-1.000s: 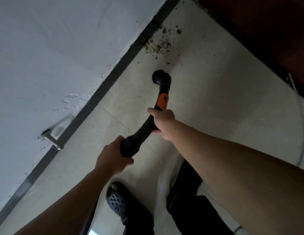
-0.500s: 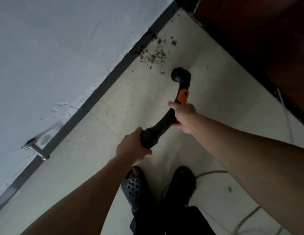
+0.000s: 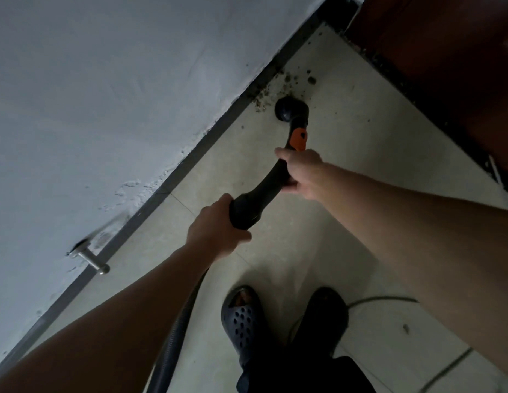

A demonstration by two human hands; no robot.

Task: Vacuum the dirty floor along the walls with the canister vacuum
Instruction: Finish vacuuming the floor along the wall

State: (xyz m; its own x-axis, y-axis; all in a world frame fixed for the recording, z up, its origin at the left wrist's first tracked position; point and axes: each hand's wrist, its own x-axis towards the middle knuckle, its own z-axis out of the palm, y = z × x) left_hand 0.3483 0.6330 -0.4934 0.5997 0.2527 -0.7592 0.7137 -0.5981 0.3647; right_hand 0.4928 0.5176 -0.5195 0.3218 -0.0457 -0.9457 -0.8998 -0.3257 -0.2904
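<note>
Left hand [image 3: 216,228]: we gripped the wide rear end of the wand [image 3: 264,191], mid-frame.
Right hand [image 3: 301,171]: we curled it round the wand just below the orange button [image 3: 299,139].
Nozzle [image 3: 289,112]: it was down at the floor [image 3: 360,154], at the edge of the dirt [image 3: 286,80], beside the baseboard [image 3: 218,129], upper right of centre.
Hose [image 3: 176,330]: it ran under our left arm toward the bottom edge.
Doorstop [image 3: 91,259]: it stuck out of the wall [image 3: 105,109] at left.

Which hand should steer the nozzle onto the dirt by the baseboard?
Right: the right hand grips the handle nearest the nozzle, beside the dirt; the left hand holds the rear end.
</note>
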